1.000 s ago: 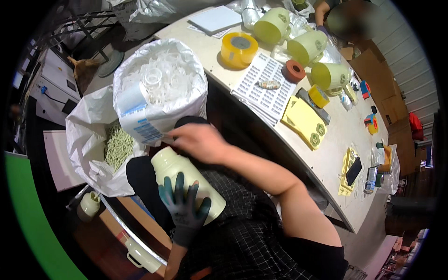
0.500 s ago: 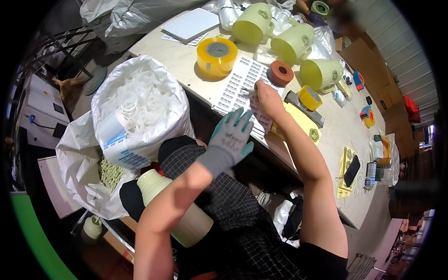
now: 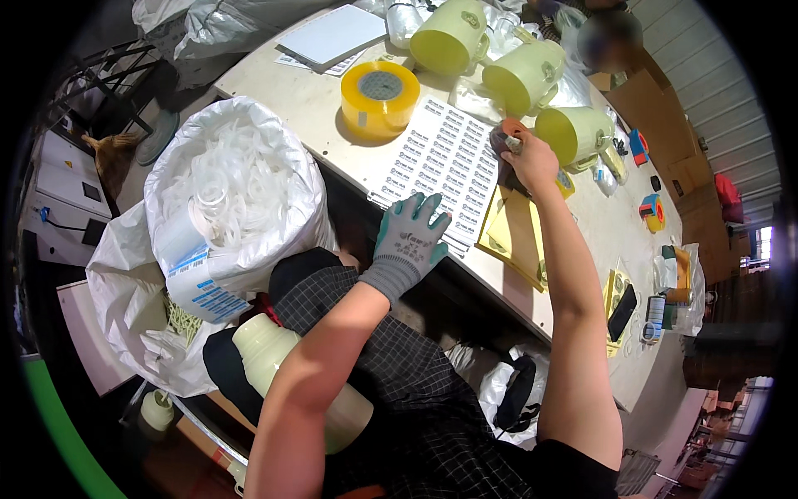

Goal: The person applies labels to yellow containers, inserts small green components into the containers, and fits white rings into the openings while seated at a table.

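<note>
— Start at the fingers. What is the left hand (image 3: 407, 241) doing?

— It wears a grey and green glove, and its fingers are spread flat, palm down, on the near edge of the white label sheet (image 3: 440, 162). Nothing is gripped; it simply presses the sheet onto the table (image 3: 307, 100).

— And the right hand (image 3: 528, 158)?

— Bare, reaching further across the table. Its fingers are curled around something small at the far right corner of the sheet — a reddish-brown tape roll (image 3: 504, 130) peeks out beneath them. How firmly they grip it I cannot tell; the hand covers most of it.

— So which way does the sheet lie from each hand?

— Its long axis runs away from the person, toward the far side. The gloved hand sits at the near end, the bare one at the far right corner, so the left is nearer the body and the right nearer the pale green jugs (image 3: 573, 133).

— Anything else close by?

— A big yellow tape roll (image 3: 380, 97) just left of the sheet, a yellow folder (image 3: 515, 233) just right of it, and a pale bottle (image 3: 274, 358) lying across the lap, partly behind the left forearm.

— What is hidden?

— The right fingertips and whatever they pinch.
</note>
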Demonstrator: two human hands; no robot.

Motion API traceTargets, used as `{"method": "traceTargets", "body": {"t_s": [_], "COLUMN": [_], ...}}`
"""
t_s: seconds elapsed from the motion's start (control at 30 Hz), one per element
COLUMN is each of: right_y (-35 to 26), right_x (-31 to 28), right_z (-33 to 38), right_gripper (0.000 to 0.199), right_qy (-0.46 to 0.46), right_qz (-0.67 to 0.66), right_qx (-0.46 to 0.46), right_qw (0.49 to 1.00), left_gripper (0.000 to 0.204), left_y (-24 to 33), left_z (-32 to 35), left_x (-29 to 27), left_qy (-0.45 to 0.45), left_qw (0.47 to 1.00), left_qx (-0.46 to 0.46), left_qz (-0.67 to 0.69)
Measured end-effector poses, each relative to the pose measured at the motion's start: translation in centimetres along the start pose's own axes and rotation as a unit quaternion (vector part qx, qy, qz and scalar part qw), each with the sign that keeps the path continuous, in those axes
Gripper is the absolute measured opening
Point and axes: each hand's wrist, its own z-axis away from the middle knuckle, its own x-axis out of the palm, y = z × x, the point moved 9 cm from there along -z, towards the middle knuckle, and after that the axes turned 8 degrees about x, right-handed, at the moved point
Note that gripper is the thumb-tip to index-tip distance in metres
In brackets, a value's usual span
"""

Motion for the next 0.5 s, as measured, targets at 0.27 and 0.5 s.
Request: {"method": "traceTargets", "body": {"t_s": [0.27, 0.5], "right_y": [-5.6, -9.4], "right_x": [0.0, 6.9], "right_z": [0.7, -3.1], "right_gripper": [0.039, 0.036], "right_qy": [0.058, -0.056], "right_qz": [-0.194, -0.116], "right_qx": [-0.025, 0.049], "right_qw": [0.979, 0.99], "left_gripper": [0.07, 0.086], "left_y": [-1.7, -2.5], "left_z": [-1.4, -2.3], "left_x": [-1.0, 0.1], "left_qy": [-0.035, -0.127], "left_qw": [0.998, 0.991], "left_qx": [-0.031, -0.046], "left_qz": [0.04, -0.019]}}
